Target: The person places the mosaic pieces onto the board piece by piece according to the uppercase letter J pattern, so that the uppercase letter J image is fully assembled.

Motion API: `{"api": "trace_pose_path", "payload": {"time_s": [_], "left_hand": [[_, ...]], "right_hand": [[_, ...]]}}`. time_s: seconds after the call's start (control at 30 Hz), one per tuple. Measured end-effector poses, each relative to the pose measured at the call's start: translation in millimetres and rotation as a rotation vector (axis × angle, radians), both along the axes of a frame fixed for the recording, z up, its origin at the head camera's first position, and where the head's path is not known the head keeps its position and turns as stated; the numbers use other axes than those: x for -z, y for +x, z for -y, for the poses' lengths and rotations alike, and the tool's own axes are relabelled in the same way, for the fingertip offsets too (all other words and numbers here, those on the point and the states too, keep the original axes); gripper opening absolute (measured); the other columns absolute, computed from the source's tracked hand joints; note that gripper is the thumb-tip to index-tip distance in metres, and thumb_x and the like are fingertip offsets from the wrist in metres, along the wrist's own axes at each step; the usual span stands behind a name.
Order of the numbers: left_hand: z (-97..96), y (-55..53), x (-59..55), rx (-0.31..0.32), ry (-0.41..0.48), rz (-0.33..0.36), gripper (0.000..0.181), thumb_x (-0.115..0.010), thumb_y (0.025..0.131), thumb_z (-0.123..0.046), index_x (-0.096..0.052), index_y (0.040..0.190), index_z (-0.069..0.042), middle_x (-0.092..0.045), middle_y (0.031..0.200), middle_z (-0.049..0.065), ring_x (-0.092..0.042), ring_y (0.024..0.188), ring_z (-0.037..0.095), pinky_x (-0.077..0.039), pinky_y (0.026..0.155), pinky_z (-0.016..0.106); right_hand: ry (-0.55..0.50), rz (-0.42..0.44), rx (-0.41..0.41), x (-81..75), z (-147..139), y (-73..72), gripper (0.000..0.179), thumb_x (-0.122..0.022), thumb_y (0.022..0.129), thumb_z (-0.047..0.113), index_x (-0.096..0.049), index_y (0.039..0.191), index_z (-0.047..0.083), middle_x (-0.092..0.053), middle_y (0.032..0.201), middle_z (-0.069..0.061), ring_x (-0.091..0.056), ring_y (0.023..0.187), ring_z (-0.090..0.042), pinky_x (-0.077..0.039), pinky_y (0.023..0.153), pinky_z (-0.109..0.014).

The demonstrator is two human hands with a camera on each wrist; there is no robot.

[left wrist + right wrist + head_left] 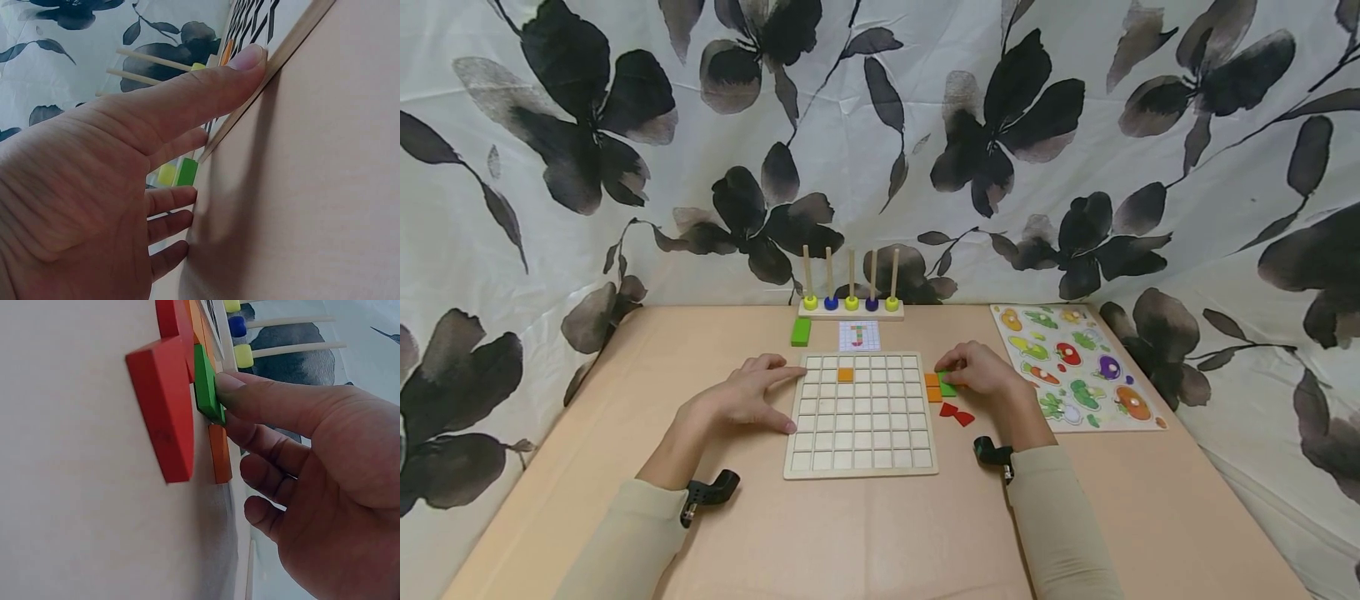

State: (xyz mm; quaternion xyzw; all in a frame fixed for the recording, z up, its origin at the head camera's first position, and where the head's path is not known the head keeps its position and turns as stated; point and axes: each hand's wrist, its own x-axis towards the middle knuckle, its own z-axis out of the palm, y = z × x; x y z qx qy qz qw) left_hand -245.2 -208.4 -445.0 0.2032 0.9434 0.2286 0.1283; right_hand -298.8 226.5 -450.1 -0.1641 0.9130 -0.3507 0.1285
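A wooden grid board [861,460] lies mid-table, with one orange square block [846,375] in a top-row cell. At its left edge, my left hand [743,395] rests with thumb and forefinger touching the rim, fingers fairly straight. To the board's right, my right hand [988,372] pinches a green block [208,384] between thumb and forefinger. Close by are orange blocks [933,387], one more orange block [219,453] showing beneath the fingers in the right wrist view. Two red blocks [164,409] lie nearer me.
Behind the board lie a printed pattern card [859,336] and a green rectangular block [801,332]. A peg stand [851,314] with yellow and blue beads stands at the table's back edge. On the right is a fruit-and-vegetable picture sheet [1105,417]. Floral cloth [880,125] hangs behind.
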Motion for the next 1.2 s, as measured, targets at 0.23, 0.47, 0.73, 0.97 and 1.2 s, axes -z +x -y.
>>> {"api": "trace_pose_path", "payload": {"time_s": [0.23,0.47,0.73,0.97,1.2], "left_hand": [[-2.1,0.1,0.1,0.001,0.008,0.001,0.099,-0.090,0.072,-0.057,-0.050,0.156,-0.023,-0.034,0.159,0.021,-0.032,0.143,0.044,-0.032,0.112,0.070],[-3.1,1.2,-0.4,-0.003,0.005,0.002,0.099,-0.090,0.072,-0.057,-0.050,0.156,-0.023,-0.034,0.160,0.021,-0.032,0.143,0.044,-0.033,0.112,0.070],[-2.9,2.3,-0.8,-0.002,-0.002,-0.005,0.099,-0.089,0.072,-0.057,-0.050,0.156,-0.023,-0.035,0.159,0.021,-0.032,0.144,0.044,-0.033,0.112,0.070],[-3.1,1.2,-2.2,0.004,0.002,-0.011,0.099,-0.090,0.072,-0.057,-0.050,0.156,-0.023,-0.035,0.159,0.022,-0.032,0.143,0.044,-0.032,0.112,0.070],[-3.4,-0.3,-0.6,-0.006,-0.008,0.000,0.099,-0.091,0.071,-0.057,-0.050,0.156,-0.025,-0.035,0.159,0.021,-0.033,0.143,0.043,-0.033,0.112,0.069]], "right_hand": [[-0.006,-0.012,-0.021,-0.5,0,-1.0,0.019,-0.070,0.097,0.005,-0.077,0.115,0.008,-0.070,0.113,-0.009,-0.055,0.103,-0.025,-0.049,0.085,-0.030],[-0.031,0.024,-0.027,0.5,2,-3.0,0.016,-0.071,0.097,0.003,-0.075,0.111,0.008,-0.066,0.100,-0.008,-0.056,0.093,-0.025,-0.050,0.079,-0.030],[-0.039,-0.037,-0.019,0.7,3,-4.6,0.013,-0.073,0.094,0.001,-0.076,0.103,0.010,-0.067,0.093,-0.006,-0.056,0.087,-0.023,-0.050,0.073,-0.031],[-0.057,-0.043,-0.013,-1.7,3,-4.0,0.012,-0.072,0.094,0.001,-0.077,0.101,0.010,-0.069,0.092,-0.006,-0.057,0.086,-0.023,-0.050,0.073,-0.031],[-0.066,-0.004,-0.004,-10.7,2,-1.0,0.010,-0.071,0.096,0.003,-0.077,0.101,0.009,-0.070,0.097,-0.006,-0.057,0.092,-0.024,-0.049,0.075,-0.030]]}}
